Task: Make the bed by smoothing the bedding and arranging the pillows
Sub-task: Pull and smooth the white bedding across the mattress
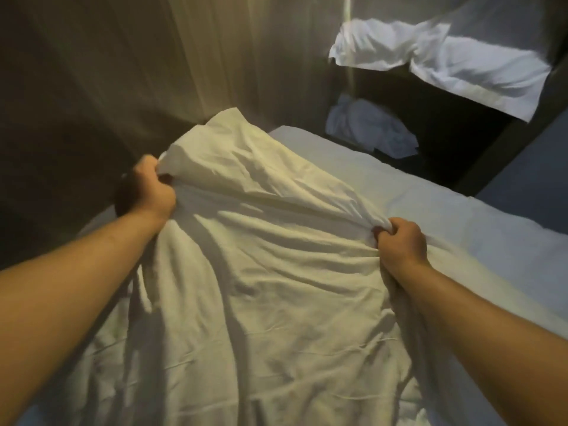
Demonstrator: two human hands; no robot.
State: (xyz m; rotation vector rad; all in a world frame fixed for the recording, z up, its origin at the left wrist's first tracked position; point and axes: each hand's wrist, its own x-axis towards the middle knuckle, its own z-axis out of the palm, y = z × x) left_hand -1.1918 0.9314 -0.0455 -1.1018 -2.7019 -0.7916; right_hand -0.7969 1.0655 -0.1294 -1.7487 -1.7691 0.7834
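Currently left grip [150, 189] fisted round bunched far edge of white duvet [246, 287]; right grip [399, 244] clenched on same edge. Duvet lies crumpled across bed [399, 186]. Likely soft, light, limp, not fragile; best taken at hem or corners.

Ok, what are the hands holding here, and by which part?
Both grip the white duvet: the left hand holds a lifted edge on its left side, and the right hand holds a bunched fold on its right side.
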